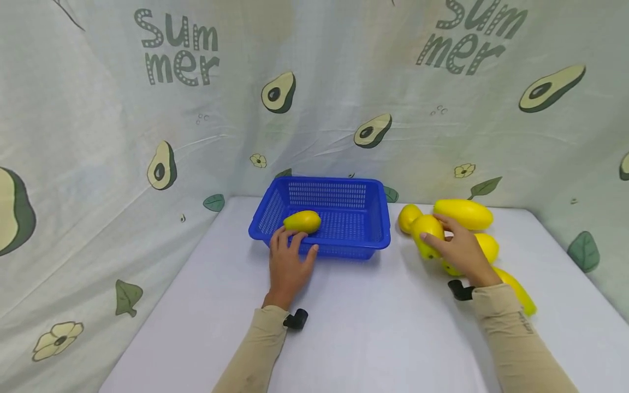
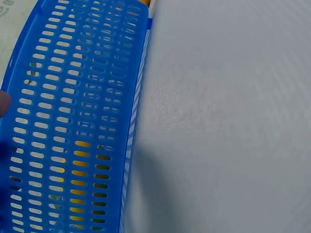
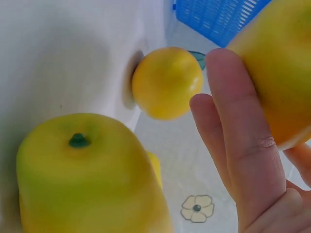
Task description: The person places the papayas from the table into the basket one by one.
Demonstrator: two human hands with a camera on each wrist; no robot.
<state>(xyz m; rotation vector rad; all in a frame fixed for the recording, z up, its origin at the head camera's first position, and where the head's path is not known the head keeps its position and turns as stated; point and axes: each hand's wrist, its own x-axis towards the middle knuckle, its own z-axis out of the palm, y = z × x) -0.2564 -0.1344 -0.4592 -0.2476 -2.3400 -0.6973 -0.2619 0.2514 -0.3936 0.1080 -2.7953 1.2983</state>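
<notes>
A blue plastic basket point(image 1: 383, 218) with slotted walls stands at the back of the table. My left hand point(image 1: 290, 267) holds its front rim, fingers over the edge and thumb on the outer side. Just beyond those fingers, a yellow mango-like fruit point(image 1: 303, 221) lies in the basket; it shows through the slots in the left wrist view. To the right of the basket, my right hand point(image 1: 459, 248) grips another yellow mango-like fruit point(image 1: 425, 232) between thumb and fingers. In the right wrist view this fruit point(image 3: 286, 73) is partly cut off by the frame.
A small round yellow fruit point(image 1: 408, 217) lies behind the held one. Farther right are a large oblong yellow fruit point(image 1: 464, 214), a yellow-green fruit point(image 1: 488, 247) partly behind the right hand, and a long yellow fruit point(image 1: 516, 292) beside the right forearm. A printed cloth point(image 1: 319, 54) hangs behind the table.
</notes>
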